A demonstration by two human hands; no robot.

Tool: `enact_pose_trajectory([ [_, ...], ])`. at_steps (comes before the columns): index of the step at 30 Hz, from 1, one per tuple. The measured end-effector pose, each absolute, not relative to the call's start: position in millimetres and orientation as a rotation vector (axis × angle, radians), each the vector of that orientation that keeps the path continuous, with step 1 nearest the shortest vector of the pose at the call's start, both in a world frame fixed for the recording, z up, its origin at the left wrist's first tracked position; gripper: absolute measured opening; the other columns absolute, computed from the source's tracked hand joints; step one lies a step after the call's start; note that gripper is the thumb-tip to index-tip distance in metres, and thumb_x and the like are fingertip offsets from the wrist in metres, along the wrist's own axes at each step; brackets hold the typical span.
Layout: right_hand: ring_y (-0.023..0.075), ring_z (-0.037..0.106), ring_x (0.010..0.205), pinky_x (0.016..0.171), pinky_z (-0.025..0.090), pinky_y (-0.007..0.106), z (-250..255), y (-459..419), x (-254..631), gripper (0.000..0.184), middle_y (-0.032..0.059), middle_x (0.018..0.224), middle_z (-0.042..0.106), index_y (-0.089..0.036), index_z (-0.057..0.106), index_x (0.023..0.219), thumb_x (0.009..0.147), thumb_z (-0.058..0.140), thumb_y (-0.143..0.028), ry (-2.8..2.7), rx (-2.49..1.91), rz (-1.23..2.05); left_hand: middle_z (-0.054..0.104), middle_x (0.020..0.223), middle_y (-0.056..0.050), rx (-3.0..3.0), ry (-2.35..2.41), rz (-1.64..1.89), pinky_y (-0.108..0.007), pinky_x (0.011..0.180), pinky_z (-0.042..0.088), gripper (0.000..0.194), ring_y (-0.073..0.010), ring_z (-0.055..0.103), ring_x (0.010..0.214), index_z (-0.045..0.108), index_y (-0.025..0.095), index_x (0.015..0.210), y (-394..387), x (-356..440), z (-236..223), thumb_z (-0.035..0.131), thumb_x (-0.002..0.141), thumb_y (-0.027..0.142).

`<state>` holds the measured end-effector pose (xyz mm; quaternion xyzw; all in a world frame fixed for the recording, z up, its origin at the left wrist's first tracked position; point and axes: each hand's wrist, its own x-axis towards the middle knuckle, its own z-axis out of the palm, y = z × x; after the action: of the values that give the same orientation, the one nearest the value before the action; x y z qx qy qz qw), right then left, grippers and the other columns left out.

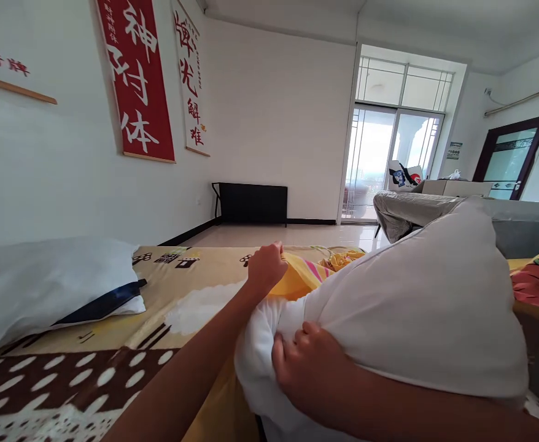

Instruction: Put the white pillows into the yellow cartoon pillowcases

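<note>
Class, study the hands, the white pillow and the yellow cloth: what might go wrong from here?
1. The left hand grips the yellow cloth near its edge, so it might slip free.
2. The right hand clutches the white pillow near one end; the bulky rest could sag.
3. The pillow hides some cloth, so a snag might go unnoticed.

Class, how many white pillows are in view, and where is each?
2. The left pillow lies on the patterned sheet; the other pillow is in the right hand. More may be hidden.
</note>
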<state>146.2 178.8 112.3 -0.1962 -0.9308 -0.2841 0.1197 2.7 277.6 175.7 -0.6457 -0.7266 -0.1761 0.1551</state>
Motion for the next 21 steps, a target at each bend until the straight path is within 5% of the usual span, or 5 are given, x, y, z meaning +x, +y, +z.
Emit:
enact_pose_trajectory([
  [7, 0.0248, 0.063, 0.090, 0.083, 0.043, 0.038, 125, 282, 142, 0.028, 0.0165, 0.096, 0.069, -0.013, 0.068, 0.097, 0.089, 0.041, -0.014, -2.541, -1.219, -0.611, 0.060, 0.108, -0.008, -2.042, -1.674, -0.402, -0.033, 0.077, 0.044, 0.032, -0.0237, 0.059, 0.097, 0.054, 0.021, 0.109, 236, 48, 185, 0.040, 0.082, 0.012],
  [10, 0.0235, 0.065, 0.086, 0.077, 0.046, 0.034, 122, 318, 147, 0.028, 0.0159, 0.092, 0.071, -0.013, 0.070, 0.095, 0.089, 0.043, -0.015, -2.466, -1.372, -0.561, 0.056, 0.114, -0.014, -1.991, -1.713, -0.315, -0.037, 0.080, 0.045, 0.038, -0.0276, 0.055, 0.107, 0.054, 0.017, 0.111, 238, 34, 169, 0.032, 0.082, 0.005],
  [16, 0.0191, 0.066, 0.084, 0.075, 0.048, 0.034, 131, 349, 159, 0.026, 0.0104, 0.092, 0.071, -0.012, 0.067, 0.098, 0.093, 0.045, -0.025, -2.288, -1.593, -0.493, 0.066, 0.086, -0.012, -1.971, -1.994, -0.051, -0.033, 0.063, 0.049, 0.042, -0.0258, 0.066, 0.077, 0.057, 0.016, 0.112, 232, -11, 126, 0.043, 0.074, 0.006],
  [21, 0.0262, 0.063, 0.092, 0.082, 0.040, 0.039, 167, 369, 174, 0.030, 0.0206, 0.094, 0.069, -0.009, 0.068, 0.098, 0.092, 0.040, -0.018, -2.171, -1.616, -0.535, 0.065, 0.098, -0.017, -1.859, -1.989, -0.088, -0.042, 0.079, 0.045, 0.040, -0.0297, 0.062, 0.096, 0.058, 0.014, 0.113, 238, -21, 133, 0.032, 0.083, 0.007],
])
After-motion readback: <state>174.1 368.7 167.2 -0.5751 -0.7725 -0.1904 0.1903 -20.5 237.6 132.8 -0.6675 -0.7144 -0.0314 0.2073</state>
